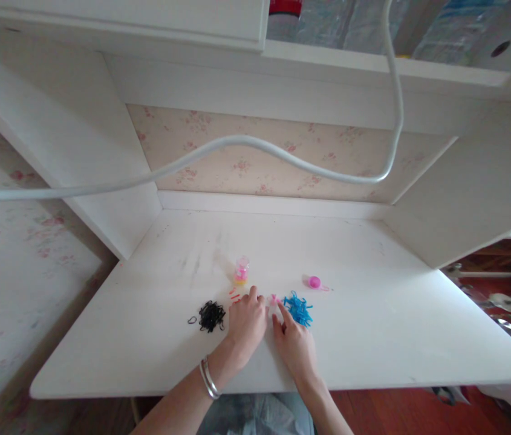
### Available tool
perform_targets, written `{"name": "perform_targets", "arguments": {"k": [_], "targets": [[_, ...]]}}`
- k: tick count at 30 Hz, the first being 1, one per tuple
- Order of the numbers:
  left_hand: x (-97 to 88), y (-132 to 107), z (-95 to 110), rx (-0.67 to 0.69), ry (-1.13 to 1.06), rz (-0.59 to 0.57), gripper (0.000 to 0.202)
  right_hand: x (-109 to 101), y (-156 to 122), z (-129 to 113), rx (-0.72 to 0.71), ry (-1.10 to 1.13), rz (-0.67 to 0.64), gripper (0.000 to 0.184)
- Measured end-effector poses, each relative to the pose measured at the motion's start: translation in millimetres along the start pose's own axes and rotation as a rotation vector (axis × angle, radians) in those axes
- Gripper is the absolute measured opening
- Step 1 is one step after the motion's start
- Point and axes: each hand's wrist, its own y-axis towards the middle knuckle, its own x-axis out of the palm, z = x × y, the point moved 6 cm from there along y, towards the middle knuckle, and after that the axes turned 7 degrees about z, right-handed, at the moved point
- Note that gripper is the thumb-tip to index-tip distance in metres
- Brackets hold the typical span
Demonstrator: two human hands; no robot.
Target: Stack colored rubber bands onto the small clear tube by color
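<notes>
My left hand (247,317) rests on the white table with its fingers bent down and close together. Its fingertips are hidden, so what they pinch cannot be made out. Beside them lie a few red rubber bands (234,296). My right hand (295,345) has its index finger and thumb apart, the index fingertip at a few pink rubber bands (274,299). A pile of blue rubber bands (299,309) lies right behind that hand, partly covered by it. Left of my left hand is a pile of black rubber bands (212,316), one band lying apart.
Behind my left hand stands a small clear jar (242,270) with pink and yellow in it. A pink round cap (314,282) with a loop lies farther right. A white cable (246,140) hangs across the view, below a white shelf (328,60). Side panels flank the table (373,338).
</notes>
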Motion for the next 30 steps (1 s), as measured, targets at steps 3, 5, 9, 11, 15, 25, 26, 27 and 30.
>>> {"name": "perform_targets", "arguments": {"k": [3, 5, 9, 11, 15, 25, 26, 27, 30], "targets": [[6.8, 4.2, 2.0, 0.016, 0.031, -0.046, 0.022, -0.3, 3.8, -1.7, -0.010, -0.064, -0.009, 0.042], [8.2, 5.8, 2.7, 0.027, 0.052, -0.067, 0.023, 0.0, 5.2, -1.7, -0.008, -0.092, -0.014, 0.041], [7.0, 8.2, 3.6, 0.043, 0.089, -0.085, 0.024, 0.8, 5.3, -1.5, -0.011, -0.114, -0.005, 0.039], [6.6, 8.8, 2.7, 0.040, 0.091, -0.088, 0.024, 1.1, 4.0, -1.3, -0.018, -0.111, 0.005, 0.037], [4.6, 8.8, -1.7, 0.021, 0.083, -0.041, 0.023, 1.4, 2.7, 0.3, -0.004, -0.101, 0.007, 0.036], [8.6, 9.7, -8.8, 0.000, 0.090, -0.018, 0.026, 1.2, 8.9, -3.9, 0.009, -0.178, -0.022, 0.037], [9.2, 9.8, -8.8, 0.004, 0.094, -0.017, 0.026, 0.8, 7.4, -4.6, -0.004, -0.172, -0.005, 0.036], [9.6, 9.8, -8.6, 0.007, 0.097, -0.017, 0.026, 0.5, 5.7, -5.2, -0.016, -0.163, 0.011, 0.035], [7.0, 8.9, -8.2, -0.009, 0.081, -0.018, 0.025, 0.3, 1.5, -4.1, -0.016, -0.145, 0.029, 0.034]]}}
